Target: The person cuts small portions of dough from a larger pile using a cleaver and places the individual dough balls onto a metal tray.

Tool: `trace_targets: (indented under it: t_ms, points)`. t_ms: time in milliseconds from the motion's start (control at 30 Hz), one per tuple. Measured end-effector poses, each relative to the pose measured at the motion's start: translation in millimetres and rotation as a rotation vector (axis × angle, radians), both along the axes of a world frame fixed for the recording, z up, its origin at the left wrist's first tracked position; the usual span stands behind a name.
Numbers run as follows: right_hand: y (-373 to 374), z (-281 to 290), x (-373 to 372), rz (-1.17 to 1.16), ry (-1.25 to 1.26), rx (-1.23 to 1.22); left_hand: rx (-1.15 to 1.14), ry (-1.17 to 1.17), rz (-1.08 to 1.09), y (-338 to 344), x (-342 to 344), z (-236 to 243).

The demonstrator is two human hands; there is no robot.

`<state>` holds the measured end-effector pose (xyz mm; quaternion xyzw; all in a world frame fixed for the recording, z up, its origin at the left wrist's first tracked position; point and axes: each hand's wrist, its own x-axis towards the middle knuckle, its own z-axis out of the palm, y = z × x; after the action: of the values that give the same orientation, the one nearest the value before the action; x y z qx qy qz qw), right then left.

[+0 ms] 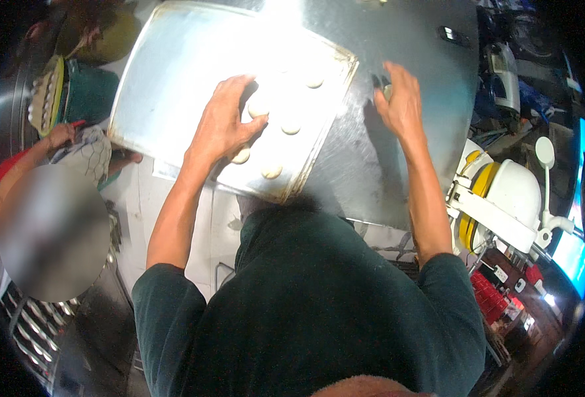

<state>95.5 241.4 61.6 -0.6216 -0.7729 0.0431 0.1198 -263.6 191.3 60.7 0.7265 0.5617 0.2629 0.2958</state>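
My left hand [226, 119] is over a shiny metal tray [153, 79], its fingers curved and apart around a pale dough ball [258, 106]; whether they touch it is unclear. Other balls [290, 128] lie about it on the tray. My right hand [401, 102] is right of the tray over the steel table [438, 132], fingers bent and apart, above a small pale piece [387, 90], partly hidden by thumb and fingers.
At left, another person's arm [21, 165] and hand reach near a green bucket [87, 92] with a yellow-rimmed item on it. A white machine with a yellow ring [514, 198] stands at right. A small dark object [452, 36] lies at the table's back.
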Motion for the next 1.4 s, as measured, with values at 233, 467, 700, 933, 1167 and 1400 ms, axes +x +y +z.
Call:
trace_targets:
  t_ms: [233,467,700,933,1167,1400]
  points:
    - [-21.3,-5.6,35.9,-0.134,0.401,-0.054,0.228,-0.146,-0.18,125.8,104.1,29.1]
    - [-79.3,-67.9,34.0,0.045,0.41,0.018,0.466,0.002,-0.204,278.5,240.6,-39.7]
    - [-83.2,-71.7,33.2,0.023,0.356,0.077,0.09,-0.167,0.029,315.8,269.2,-65.8]
    - [-80.1,-79.2,26.9,0.054,0.299,0.061,0.213,-0.254,-0.318,162.4,261.4,-45.2]
    - [-123.3,-33.4,50.8,0.103,0.582,-0.102,0.149,-0.322,-0.154,-63.6,220.7,-10.2]
    - [-228.4,-59.8,150.1,0.28,0.176,0.067,0.332,0.162,-0.148,-136.5,207.3,-51.5]
